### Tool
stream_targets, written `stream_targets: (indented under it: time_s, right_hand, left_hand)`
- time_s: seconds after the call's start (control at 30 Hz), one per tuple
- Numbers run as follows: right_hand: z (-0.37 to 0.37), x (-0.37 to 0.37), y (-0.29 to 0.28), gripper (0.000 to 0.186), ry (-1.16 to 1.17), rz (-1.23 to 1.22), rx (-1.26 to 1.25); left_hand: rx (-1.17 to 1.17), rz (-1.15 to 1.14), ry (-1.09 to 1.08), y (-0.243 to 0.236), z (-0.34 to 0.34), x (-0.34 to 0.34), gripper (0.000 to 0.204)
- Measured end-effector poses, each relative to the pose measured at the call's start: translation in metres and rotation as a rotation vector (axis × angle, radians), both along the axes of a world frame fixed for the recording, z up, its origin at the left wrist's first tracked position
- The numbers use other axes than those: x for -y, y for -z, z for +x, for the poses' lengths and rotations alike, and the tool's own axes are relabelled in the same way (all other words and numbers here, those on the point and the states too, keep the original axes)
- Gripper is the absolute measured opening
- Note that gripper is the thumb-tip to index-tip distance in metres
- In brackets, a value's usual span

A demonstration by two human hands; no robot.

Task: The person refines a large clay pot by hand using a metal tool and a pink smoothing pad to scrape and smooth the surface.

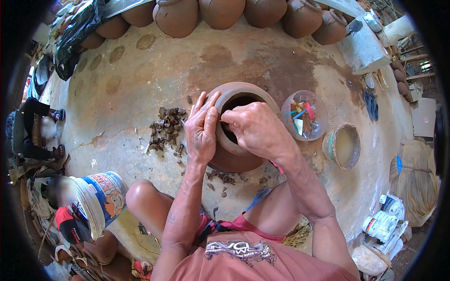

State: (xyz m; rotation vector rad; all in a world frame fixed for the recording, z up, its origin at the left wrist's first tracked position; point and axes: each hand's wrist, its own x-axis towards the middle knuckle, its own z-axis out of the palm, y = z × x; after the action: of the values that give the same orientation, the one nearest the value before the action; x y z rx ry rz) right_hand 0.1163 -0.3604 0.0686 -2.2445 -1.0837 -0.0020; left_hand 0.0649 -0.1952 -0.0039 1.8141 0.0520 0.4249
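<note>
Between my bent legs stands a round brown clay pot (234, 164) with a wide, dark mouth. My left hand (202, 129) rests against the left side of the pot, its fingers stretched out along the shoulder and rim. At the mouth, my right hand (262, 131) is closed, with its curled fingers at the inner left edge of the rim. Whatever those fingers may pinch is too hidden to name. Dark curled clay scraps (166, 129) lie in a heap left of the pot, and smaller crumbs lie near its base.
To the right sits a round clear basin (307, 139) with small coloured tools. Beside it is a tub (329, 145) of cloudy water. Several clay pots (176, 18) line the far side. A white-and-blue bucket (115, 187) and seated people are at the left; sandals (370, 105) lie far right.
</note>
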Motion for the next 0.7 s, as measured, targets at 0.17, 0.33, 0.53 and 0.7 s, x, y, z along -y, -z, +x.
stream_targets:
  time_s: [0.17, 0.33, 0.53, 0.7]
  right_hand:
    - [-0.001, 0.003, -0.003, 0.008, -0.041, -0.044, -0.024]
    - [0.0, 0.008, -0.005, 0.009, -0.071, -0.041, -0.025]
    - [0.005, 0.008, -0.005, 0.009, -0.129, -0.101, -0.049]
    - [0.005, 0.018, -0.011, 0.008, -0.185, -0.099, -0.086]
  left_hand:
    - [-0.005, -0.005, 0.056, 0.0, 0.007, -0.006, 0.039]
    - [-0.021, -0.022, 0.12, -0.003, 0.015, -0.008, 0.041]
    - [-0.036, -0.009, 0.216, -0.002, 0.028, -0.019, 0.042]
    - [-0.038, -0.028, 0.299, -0.002, 0.039, -0.02, 0.04]
